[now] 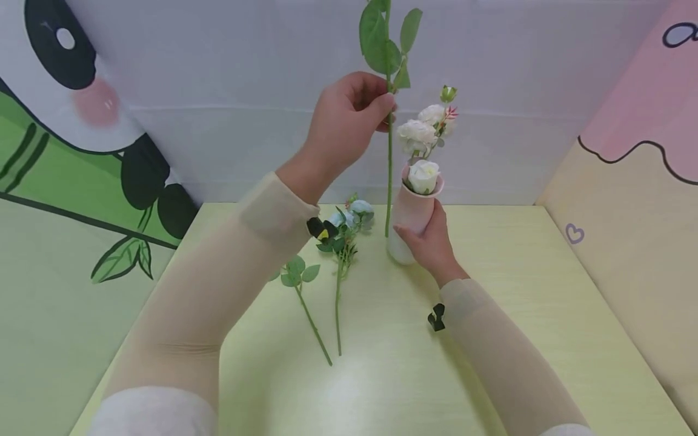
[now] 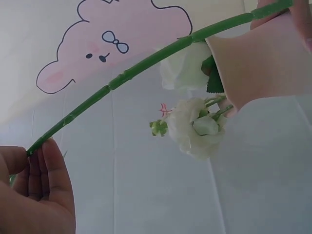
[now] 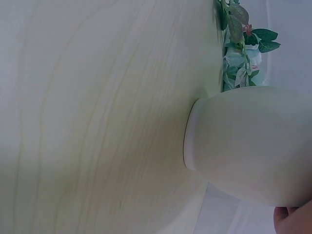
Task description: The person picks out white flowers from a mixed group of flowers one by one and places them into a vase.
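Note:
Between thumb and fingers, my left hand [image 1: 351,118] pinches a long green flower stem [image 1: 389,163] with leaves at its top; its upper end runs out of the head view. The stem hangs upright just left of a pale pink-white vase [image 1: 410,212], its lower end beside the vase. My right hand [image 1: 434,247] grips the vase around its side as it stands on the table. A white rose [image 1: 423,176] sits at the vase mouth, and a spray of white flowers [image 1: 418,134] rises behind it. In the left wrist view the stem [image 2: 148,63] crosses in front of the vase [image 2: 268,63].
On the table [image 1: 382,375], left of the vase, lie a stem with pale blue flowers [image 1: 349,218] and a leafy stem [image 1: 313,324], its upper end hidden by the left sleeve. Cartoon-printed panels [image 1: 627,181] stand at both sides, with a pale cloth wall [image 1: 245,133] behind.

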Tool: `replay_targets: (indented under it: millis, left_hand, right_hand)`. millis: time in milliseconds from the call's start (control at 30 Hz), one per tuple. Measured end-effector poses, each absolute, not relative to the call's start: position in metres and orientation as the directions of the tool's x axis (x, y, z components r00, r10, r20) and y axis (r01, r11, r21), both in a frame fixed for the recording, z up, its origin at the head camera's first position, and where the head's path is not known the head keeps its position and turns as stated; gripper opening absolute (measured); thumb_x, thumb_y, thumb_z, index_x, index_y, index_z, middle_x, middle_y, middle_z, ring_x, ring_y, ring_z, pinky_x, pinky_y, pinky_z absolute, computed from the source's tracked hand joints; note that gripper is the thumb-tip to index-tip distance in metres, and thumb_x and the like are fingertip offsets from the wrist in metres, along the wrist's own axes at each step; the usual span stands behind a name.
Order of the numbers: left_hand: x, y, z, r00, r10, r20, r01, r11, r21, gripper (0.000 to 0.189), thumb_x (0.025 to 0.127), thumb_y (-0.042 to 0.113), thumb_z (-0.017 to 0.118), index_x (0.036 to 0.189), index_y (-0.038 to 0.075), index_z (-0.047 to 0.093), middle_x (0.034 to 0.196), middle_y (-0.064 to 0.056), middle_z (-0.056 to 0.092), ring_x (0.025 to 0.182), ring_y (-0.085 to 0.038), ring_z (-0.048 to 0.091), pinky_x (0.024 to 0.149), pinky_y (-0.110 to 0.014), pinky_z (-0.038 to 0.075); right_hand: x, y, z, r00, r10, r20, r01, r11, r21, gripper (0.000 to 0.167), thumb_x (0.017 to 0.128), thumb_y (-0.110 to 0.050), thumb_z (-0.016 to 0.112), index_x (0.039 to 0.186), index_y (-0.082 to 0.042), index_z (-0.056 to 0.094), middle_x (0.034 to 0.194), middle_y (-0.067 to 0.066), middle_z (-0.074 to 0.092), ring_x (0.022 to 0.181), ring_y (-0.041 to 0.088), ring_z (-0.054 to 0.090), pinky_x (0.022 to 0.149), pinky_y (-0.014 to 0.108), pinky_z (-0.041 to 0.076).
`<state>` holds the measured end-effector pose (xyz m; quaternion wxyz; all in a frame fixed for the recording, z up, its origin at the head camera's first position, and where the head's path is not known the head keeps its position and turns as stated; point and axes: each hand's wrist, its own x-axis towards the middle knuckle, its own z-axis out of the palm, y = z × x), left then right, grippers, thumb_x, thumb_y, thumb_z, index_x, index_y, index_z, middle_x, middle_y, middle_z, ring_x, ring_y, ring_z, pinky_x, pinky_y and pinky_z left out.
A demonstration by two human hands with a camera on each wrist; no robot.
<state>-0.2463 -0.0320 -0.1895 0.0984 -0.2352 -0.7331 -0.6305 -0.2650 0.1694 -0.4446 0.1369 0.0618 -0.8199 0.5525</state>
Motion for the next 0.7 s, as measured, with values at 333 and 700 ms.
replay_targets:
  millis: [333, 700]
  left_hand:
    - [-0.259, -0.021, -0.159, -0.916, 0.153, 0.371, 0.375, -0.001, 0.927, 0.015, 0.104, 0.008, 0.062, 0.117, 0.0, 0.063, 0.103, -0.01, 0.065, 0.095, -0.024, 0.067, 0.086, -0.027, 0.057]
    - [-0.261, -0.009, -0.129, -0.921, 0.078, 0.383, 0.383, -0.011, 0.924, 0.014, 0.106, 0.011, 0.06, 0.118, 0.005, 0.061, 0.107, -0.008, 0.063, 0.095, -0.019, 0.065, 0.085, -0.019, 0.054]
  right_hand:
    - [-0.264, 0.169, -0.443, -0.956, 0.045, 0.291, -0.251, 0.392, -0.885, 0.095, 0.088, -0.027, 0.083, 0.158, -0.008, 0.021, 0.149, 0.015, 0.038, 0.133, 0.03, 0.046, 0.113, 0.052, 0.036]
    - [-0.265, 0.171, -0.444, -0.96, 0.054, 0.273, -0.23, 0.398, -0.888, 0.097, 0.088, -0.028, 0.083, 0.158, -0.009, 0.019, 0.148, 0.015, 0.039, 0.132, 0.031, 0.047, 0.112, 0.053, 0.037]
